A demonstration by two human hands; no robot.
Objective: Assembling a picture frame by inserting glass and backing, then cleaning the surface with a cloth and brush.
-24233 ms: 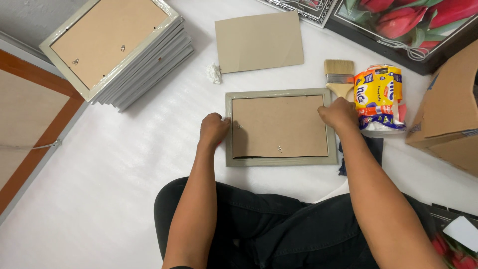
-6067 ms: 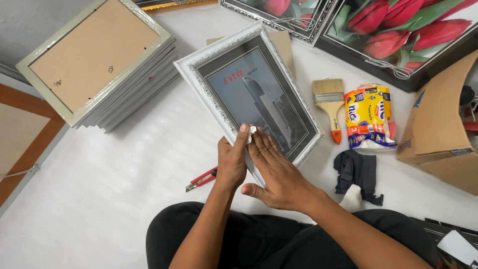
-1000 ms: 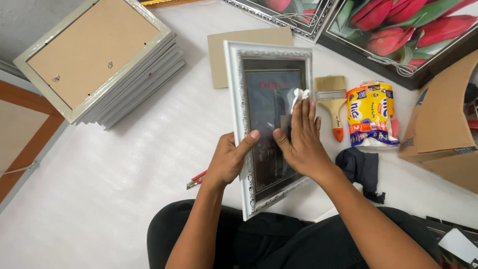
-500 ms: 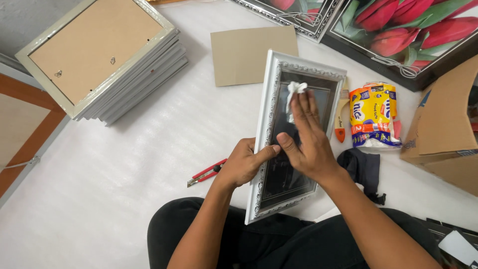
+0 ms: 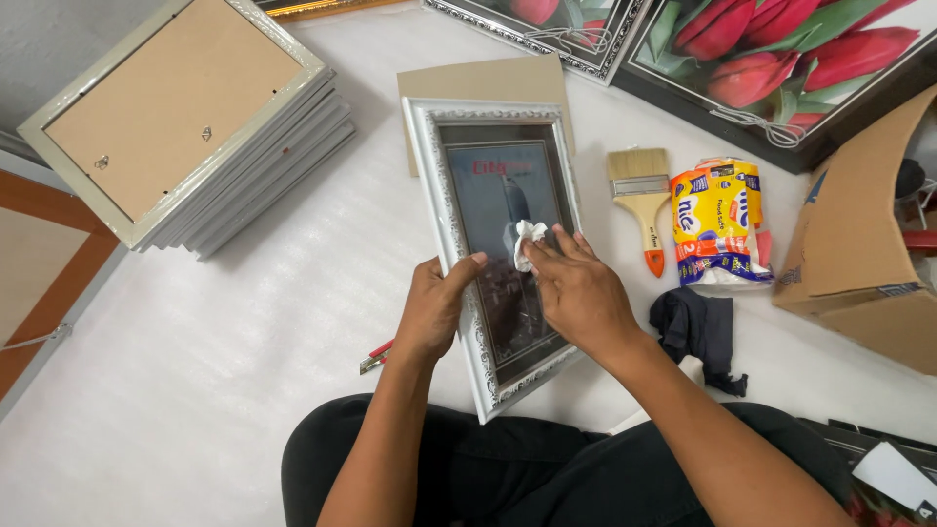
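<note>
The white ornate picture frame [image 5: 493, 249] had swung round since 0.5 s earlier: then it leaned with its top toward the right, and now its top pointed almost straight away from the person, its upper edge lying over the brown backing board [image 5: 483, 83]. It rested across the person's lap, glass side up, with the lower corner near the dark trousers.

The left hand [image 5: 434, 307] had its grip closed on the frame's left rail, thumb laid over the moulding and fingers tucked beneath. The right hand [image 5: 576, 293] pressed a small wad of white tissue [image 5: 527, 239] flat against the glass, fingers extended rather than curled. That wad had come down from near the top of the pane, where it sat 0.5 s ago, to about the middle, so the wiping seemed to have covered the upper half of the glass, with the lower half probably left to do.

The paintbrush [image 5: 644, 195], the pack of tissues [image 5: 717, 224] and the dark cloth [image 5: 698, 332] lay untouched on the white surface to the right, as before. A stack of 5 or so frames [image 5: 185, 127] sat face down at the upper left.
</note>
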